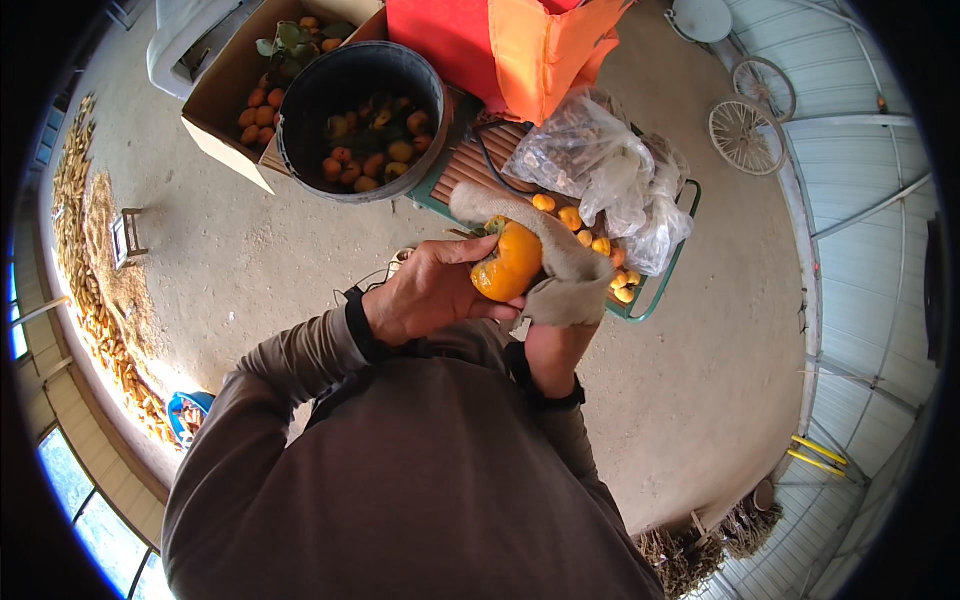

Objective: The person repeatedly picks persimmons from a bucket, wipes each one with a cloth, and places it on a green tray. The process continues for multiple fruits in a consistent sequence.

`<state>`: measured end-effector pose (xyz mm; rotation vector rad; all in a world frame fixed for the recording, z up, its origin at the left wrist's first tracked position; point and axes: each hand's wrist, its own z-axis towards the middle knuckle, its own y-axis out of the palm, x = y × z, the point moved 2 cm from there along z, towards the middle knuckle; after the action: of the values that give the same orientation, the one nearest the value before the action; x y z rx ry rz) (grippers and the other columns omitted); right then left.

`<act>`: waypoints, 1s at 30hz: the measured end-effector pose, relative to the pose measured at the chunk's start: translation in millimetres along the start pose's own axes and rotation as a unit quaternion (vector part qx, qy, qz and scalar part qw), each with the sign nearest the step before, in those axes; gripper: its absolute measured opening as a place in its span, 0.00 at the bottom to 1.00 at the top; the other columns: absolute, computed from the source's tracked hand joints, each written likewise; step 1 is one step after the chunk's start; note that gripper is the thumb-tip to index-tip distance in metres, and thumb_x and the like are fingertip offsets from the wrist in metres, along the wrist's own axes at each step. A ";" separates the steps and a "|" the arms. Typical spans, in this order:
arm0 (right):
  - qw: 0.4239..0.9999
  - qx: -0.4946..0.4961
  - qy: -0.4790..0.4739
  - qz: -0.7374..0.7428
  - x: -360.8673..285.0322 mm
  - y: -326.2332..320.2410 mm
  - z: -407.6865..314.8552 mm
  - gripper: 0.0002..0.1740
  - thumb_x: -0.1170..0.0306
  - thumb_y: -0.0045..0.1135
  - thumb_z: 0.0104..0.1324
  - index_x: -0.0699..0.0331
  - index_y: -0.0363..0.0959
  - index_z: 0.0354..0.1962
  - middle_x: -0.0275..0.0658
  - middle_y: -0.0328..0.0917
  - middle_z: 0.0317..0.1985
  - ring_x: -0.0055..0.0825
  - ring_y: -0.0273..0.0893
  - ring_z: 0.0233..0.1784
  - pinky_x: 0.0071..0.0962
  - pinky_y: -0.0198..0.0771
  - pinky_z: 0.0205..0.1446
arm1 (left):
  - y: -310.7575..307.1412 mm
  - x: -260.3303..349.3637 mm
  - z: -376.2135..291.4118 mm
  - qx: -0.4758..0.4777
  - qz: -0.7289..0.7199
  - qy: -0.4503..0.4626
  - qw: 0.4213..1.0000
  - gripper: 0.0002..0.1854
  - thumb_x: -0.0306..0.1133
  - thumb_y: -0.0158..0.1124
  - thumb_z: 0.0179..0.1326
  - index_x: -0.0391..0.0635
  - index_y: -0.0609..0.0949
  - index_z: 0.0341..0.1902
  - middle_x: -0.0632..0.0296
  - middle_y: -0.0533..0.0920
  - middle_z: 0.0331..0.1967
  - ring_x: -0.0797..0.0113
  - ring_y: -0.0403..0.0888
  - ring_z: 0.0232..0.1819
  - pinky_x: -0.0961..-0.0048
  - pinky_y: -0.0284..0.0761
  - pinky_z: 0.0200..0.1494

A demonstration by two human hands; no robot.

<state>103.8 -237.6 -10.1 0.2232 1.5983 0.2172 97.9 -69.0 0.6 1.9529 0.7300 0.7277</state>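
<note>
My left hand (424, 289) is closed around a large orange persimmon (517, 259) with a lobed shape and wet-looking patches on its skin. Its green calyx and a bit of stem point up and left, by my thumb. My right hand (559, 352) holds a beige cloth (574, 259), which hides its fingers. The cloth lies against the right side of the fruit, and one end of it stretches up and left. Just beyond, several smaller persimmons (570, 218) rest on a slatted platform (487, 154) with a green metal frame.
A black bucket (360, 197) of persimmons and leaves stands beside a cardboard box (217, 154) holding more. Transparent plastic bags (585, 154) and a red-orange bag (442, 45) sit on or near the platform. Corn cobs (90, 300) and a small stool (133, 236) are at left.
</note>
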 end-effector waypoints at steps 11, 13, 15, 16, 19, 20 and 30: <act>0.970 -0.079 -0.177 -0.147 1.9 -1.0 16.1 0.09 0.73 0.60 0.61 0.65 0.78 0.40 0.37 0.78 0.42 0.27 0.77 0.46 0.28 0.71 0.53 | -2.9 0.6 3.0 -0.028 0.004 -0.020 0.999 0.30 0.52 0.50 0.69 0.37 0.71 0.61 0.46 0.79 0.52 0.48 0.81 0.49 0.57 0.78 0.53; 0.983 -0.093 -0.138 -0.077 0.2 2.8 20.6 0.08 0.75 0.58 0.62 0.67 0.76 0.40 0.36 0.76 0.46 0.23 0.74 0.49 0.26 0.70 0.52 | -8.1 -1.2 4.7 -0.040 -0.008 -0.036 0.999 0.32 0.54 0.48 0.68 0.36 0.71 0.60 0.44 0.80 0.49 0.46 0.81 0.48 0.56 0.78 0.53; 0.998 -0.034 -0.040 -0.026 -0.8 5.8 18.8 0.10 0.75 0.56 0.63 0.69 0.75 0.42 0.35 0.77 0.43 0.20 0.75 0.42 0.22 0.71 0.45 | -12.3 -3.6 5.4 -0.042 -0.017 -0.063 0.997 0.33 0.56 0.47 0.68 0.35 0.72 0.59 0.42 0.80 0.46 0.45 0.82 0.47 0.55 0.78 0.52; 0.999 -0.006 -0.027 -0.030 -2.8 7.0 18.2 0.10 0.76 0.57 0.62 0.69 0.74 0.41 0.35 0.78 0.39 0.19 0.76 0.38 0.20 0.72 0.42 | -12.7 -4.2 5.8 -0.061 -0.028 -0.057 0.996 0.33 0.57 0.47 0.68 0.35 0.72 0.58 0.42 0.80 0.45 0.45 0.82 0.46 0.55 0.79 0.52; 0.999 -0.014 0.035 0.002 -6.5 12.6 14.0 0.08 0.75 0.56 0.63 0.68 0.73 0.40 0.35 0.78 0.34 0.17 0.75 0.30 0.19 0.71 0.33 | -12.7 -5.5 5.6 -0.074 -0.035 -0.054 0.995 0.34 0.58 0.47 0.68 0.35 0.72 0.58 0.42 0.80 0.44 0.45 0.82 0.46 0.54 0.79 0.51; 0.998 -0.037 0.043 0.013 -7.3 14.7 12.8 0.07 0.75 0.56 0.64 0.68 0.72 0.40 0.35 0.78 0.33 0.17 0.74 0.29 0.19 0.71 0.31 | -12.0 -5.6 5.3 -0.072 -0.033 -0.055 0.995 0.34 0.58 0.47 0.68 0.36 0.72 0.58 0.42 0.80 0.44 0.46 0.81 0.46 0.54 0.79 0.50; 0.998 -0.022 0.058 0.027 2.8 7.3 16.9 0.19 0.72 0.57 0.66 0.70 0.70 0.53 0.37 0.75 0.49 0.21 0.75 0.49 0.22 0.71 0.52 | 5.0 -6.3 -5.5 -0.012 0.158 0.045 0.986 0.31 0.55 0.41 0.73 0.42 0.67 0.65 0.54 0.75 0.58 0.60 0.78 0.54 0.61 0.77 0.53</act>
<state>120.6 -229.8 -11.4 0.2226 1.7022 0.3121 90.7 -72.8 6.0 2.0471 0.4640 1.0163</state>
